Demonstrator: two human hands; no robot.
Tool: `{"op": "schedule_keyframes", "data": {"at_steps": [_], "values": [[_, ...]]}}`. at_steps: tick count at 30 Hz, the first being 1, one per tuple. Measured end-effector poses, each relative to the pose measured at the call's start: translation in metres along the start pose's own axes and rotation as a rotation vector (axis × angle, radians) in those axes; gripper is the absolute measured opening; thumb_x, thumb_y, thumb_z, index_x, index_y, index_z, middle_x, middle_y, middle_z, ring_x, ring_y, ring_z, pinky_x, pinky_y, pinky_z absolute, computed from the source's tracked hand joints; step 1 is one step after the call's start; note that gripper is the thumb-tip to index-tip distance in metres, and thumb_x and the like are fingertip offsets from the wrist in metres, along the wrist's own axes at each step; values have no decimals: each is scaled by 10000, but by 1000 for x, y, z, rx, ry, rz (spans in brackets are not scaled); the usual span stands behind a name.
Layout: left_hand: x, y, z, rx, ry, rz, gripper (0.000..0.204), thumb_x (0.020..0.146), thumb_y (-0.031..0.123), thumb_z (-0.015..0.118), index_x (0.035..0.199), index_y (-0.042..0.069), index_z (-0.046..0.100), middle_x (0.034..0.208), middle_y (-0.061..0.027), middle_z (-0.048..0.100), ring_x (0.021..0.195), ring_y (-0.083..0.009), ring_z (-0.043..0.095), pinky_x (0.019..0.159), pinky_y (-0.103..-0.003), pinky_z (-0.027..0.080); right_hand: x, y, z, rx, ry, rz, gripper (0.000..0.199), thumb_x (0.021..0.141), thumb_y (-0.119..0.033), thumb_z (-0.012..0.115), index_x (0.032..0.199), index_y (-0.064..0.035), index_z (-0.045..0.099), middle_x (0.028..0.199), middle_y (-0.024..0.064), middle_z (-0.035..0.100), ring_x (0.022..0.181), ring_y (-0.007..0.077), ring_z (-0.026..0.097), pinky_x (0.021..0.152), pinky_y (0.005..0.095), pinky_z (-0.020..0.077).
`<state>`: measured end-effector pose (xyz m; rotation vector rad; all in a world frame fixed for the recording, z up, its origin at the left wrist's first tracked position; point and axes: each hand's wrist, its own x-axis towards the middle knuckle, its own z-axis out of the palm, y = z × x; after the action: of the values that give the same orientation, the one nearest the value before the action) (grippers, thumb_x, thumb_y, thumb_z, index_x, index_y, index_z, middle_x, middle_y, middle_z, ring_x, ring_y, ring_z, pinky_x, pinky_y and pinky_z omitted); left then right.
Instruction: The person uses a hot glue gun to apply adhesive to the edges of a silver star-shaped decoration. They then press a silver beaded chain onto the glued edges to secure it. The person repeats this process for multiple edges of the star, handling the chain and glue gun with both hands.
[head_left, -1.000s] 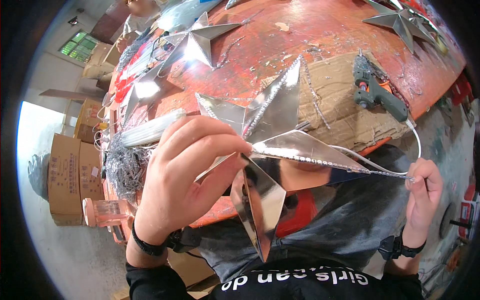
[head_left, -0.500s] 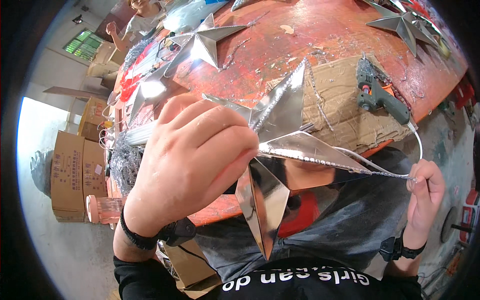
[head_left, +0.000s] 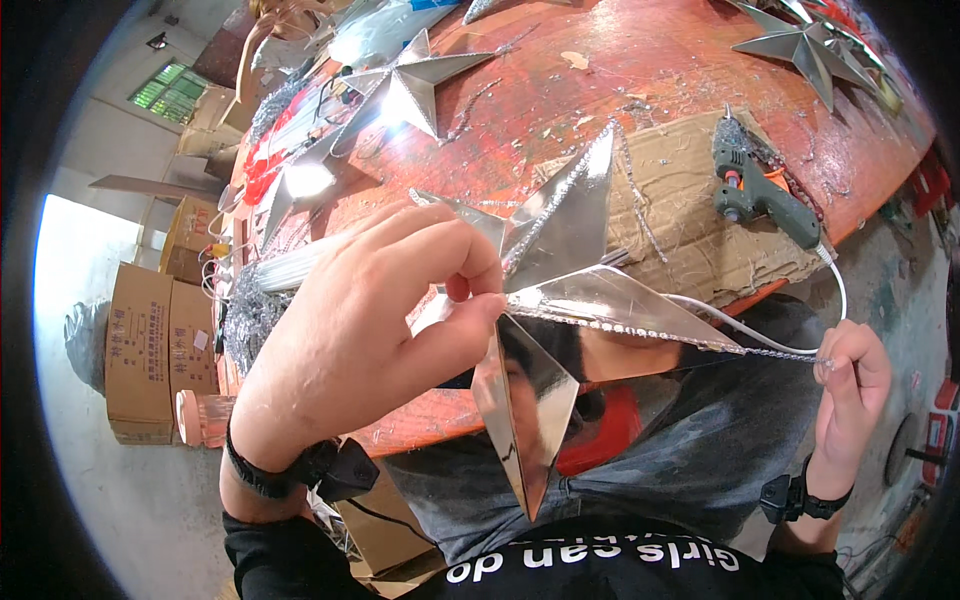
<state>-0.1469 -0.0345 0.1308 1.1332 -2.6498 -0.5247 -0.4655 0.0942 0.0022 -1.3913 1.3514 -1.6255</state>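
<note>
Left hand (head_left: pixel 370 310) comes over the near-left part of the silver star (head_left: pixel 570 293), its thumb and forefinger drawn close together at the star's centre and the remaining fingers bent; I cannot tell whether the tips grip anything there. Well out past the star's right-hand point, the right hand (head_left: pixel 850 370) is closed in a pinch on the end of a silver strand (head_left: pixel 785 353). That strand runs taut from the fingertips to the star's right point and on along that arm's beaded ridge toward the centre (the mirror-bright faces below throw back warm reflections). The star sits between the two hands, its lowest point over the person's lap.

Just beyond the star, to the upper right, a flat cardboard sheet (head_left: pixel 690 235) lies on the red table (head_left: pixel 640 60), with a grey-green glue gun (head_left: pixel 755 190) resting on it. Another star (head_left: pixel 408 85) lies farther off, to the upper left of the star in hand. Left of that held star, past the left hand, is a tangled heap of silver trim (head_left: pixel 250 325).
</note>
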Motion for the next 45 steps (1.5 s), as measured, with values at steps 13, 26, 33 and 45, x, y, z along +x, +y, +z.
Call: {"op": "schedule_keyframes", "data": {"at_steps": [13,26,33,45], "values": [[9,-2,2,-73,-56,-120,138,740,103,639,755,6,541,719,-55,545,671,-141,540,601,-277,396,-4,-3,-2,-11,-53,-14,282,859,-194,655,693,-50,476,655,-9,398,593,83,351,539,234,230],[13,-18,1,-523,-96,-377,238,745,69,719,912,45,552,801,54,506,727,-17,456,658,-189,377,-3,-2,-3,-23,-50,77,268,863,-183,643,704,-46,475,673,-11,403,613,82,344,554,230,238],[7,-22,3,-658,-85,-387,253,755,39,700,977,20,579,857,29,556,768,-30,503,715,-183,402,-2,1,-2,-4,-58,63,266,868,-182,642,710,-47,477,673,-15,397,619,78,344,561,225,238],[-31,-36,32,-514,416,149,195,836,-57,453,1001,32,505,976,-146,656,867,-209,602,817,-323,468,-5,1,-4,10,-65,68,250,867,-180,641,727,-37,491,687,-2,417,628,83,360,567,227,245]]}}
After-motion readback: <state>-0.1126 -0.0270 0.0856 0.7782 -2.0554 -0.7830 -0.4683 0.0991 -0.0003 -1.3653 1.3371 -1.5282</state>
